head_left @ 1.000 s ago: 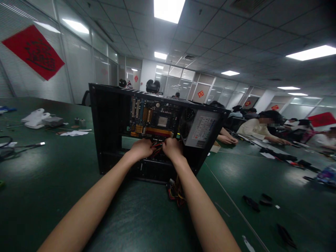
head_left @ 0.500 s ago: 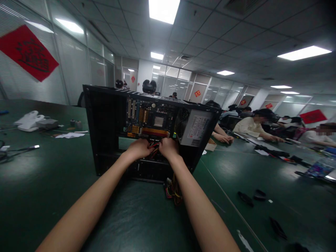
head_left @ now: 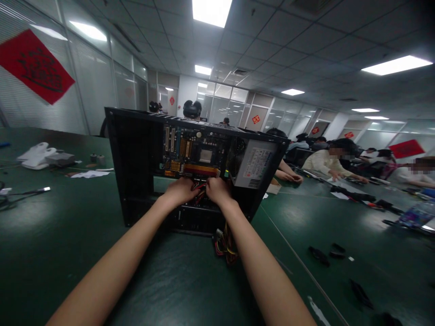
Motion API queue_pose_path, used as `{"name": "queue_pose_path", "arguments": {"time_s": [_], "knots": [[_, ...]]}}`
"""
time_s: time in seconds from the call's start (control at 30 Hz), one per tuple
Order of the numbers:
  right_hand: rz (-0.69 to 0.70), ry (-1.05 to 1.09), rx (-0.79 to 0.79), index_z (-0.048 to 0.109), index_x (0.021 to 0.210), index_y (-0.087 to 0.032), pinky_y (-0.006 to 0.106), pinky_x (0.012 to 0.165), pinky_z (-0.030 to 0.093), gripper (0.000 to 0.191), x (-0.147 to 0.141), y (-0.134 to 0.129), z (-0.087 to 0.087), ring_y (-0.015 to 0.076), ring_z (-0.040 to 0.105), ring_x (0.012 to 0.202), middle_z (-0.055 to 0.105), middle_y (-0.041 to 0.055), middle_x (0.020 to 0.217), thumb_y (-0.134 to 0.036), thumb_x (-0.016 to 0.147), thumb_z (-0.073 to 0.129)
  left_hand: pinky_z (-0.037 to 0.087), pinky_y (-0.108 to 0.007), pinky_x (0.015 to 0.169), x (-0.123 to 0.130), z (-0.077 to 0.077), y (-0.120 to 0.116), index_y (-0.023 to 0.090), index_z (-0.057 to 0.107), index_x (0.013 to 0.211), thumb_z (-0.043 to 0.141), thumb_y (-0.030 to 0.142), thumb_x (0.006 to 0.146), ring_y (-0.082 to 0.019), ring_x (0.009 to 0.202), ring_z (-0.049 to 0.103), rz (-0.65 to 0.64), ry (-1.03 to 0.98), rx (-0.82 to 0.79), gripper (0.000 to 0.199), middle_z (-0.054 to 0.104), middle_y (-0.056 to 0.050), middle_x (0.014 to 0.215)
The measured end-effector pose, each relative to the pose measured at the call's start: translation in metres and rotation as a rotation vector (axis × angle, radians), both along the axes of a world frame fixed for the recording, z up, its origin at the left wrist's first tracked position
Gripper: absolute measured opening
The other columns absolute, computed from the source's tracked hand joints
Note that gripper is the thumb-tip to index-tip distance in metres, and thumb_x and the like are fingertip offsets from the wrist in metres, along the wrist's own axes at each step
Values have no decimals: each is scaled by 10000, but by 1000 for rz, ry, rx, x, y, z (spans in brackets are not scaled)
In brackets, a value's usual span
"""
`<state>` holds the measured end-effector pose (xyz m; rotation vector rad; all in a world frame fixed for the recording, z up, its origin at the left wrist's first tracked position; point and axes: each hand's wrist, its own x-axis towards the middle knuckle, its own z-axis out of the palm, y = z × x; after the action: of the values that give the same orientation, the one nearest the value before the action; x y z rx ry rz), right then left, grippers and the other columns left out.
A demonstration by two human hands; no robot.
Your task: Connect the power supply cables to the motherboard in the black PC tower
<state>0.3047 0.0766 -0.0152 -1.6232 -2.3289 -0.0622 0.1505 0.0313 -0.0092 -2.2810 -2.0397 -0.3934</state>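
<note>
An open black computer case (head_left: 136, 156) stands on the green table with its inside facing me. Inside are a motherboard (head_left: 193, 145) and, at the right, a silver power supply (head_left: 255, 165) with a fan. Just below the motherboard, my left hand (head_left: 179, 192) and my right hand (head_left: 218, 190) are close together, fingers curled in. Between them run thin red, black and yellow power cables (head_left: 201, 192), which both hands grip. Their fingertips and the cable ends are hidden. A bundle of cables with connectors (head_left: 224, 246) hangs out over the case's lower edge, beside my right forearm.
On the left of the table (head_left: 163, 280) lie white plastic bags (head_left: 38, 155), papers (head_left: 89, 174) and a cable (head_left: 34, 192). Small black parts (head_left: 319, 256) are scattered at the right. Other people (head_left: 322, 160) sit along the table further right, near a plastic bottle (head_left: 416, 215).
Both hands stay at the cables with almost no movement. The view has shifted slightly, and a co-worker at the right has moved a hand.
</note>
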Motion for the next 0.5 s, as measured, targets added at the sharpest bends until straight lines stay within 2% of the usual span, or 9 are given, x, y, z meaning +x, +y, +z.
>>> {"name": "queue_pose_path", "arguments": {"time_s": [0.1, 0.27, 0.5], "knots": [[-6, 2, -14, 713, 1025, -194, 286, 741, 482, 290, -1, 2, 0, 236, 687, 945, 718, 131, 1019, -258, 937, 445, 474, -299, 677, -2, -2, 2, 169, 706, 922, 451, 502, 902, -253, 863, 679, -55, -11, -22, 420, 726, -132, 971], [-10, 9, -34, 722, 1028, -185, 284, 760, 482, 300, -2, 4, 1, 233, 683, 965, 721, 139, 1035, -240, 923, 446, 474, -308, 730, -1, -2, 0, 176, 692, 987, 477, 426, 911, -262, 922, 673, -43, 2, -6, 338, 721, -129, 1008], [-31, 30, -28, 726, 1003, -200, 277, 740, 478, 292, -1, 3, 2, 231, 691, 949, 727, 127, 1018, -254, 926, 450, 479, -320, 708, -1, -4, 3, 192, 689, 967, 457, 478, 907, -278, 923, 673, 8, -11, -2, 373, 721, -126, 1014]]}}
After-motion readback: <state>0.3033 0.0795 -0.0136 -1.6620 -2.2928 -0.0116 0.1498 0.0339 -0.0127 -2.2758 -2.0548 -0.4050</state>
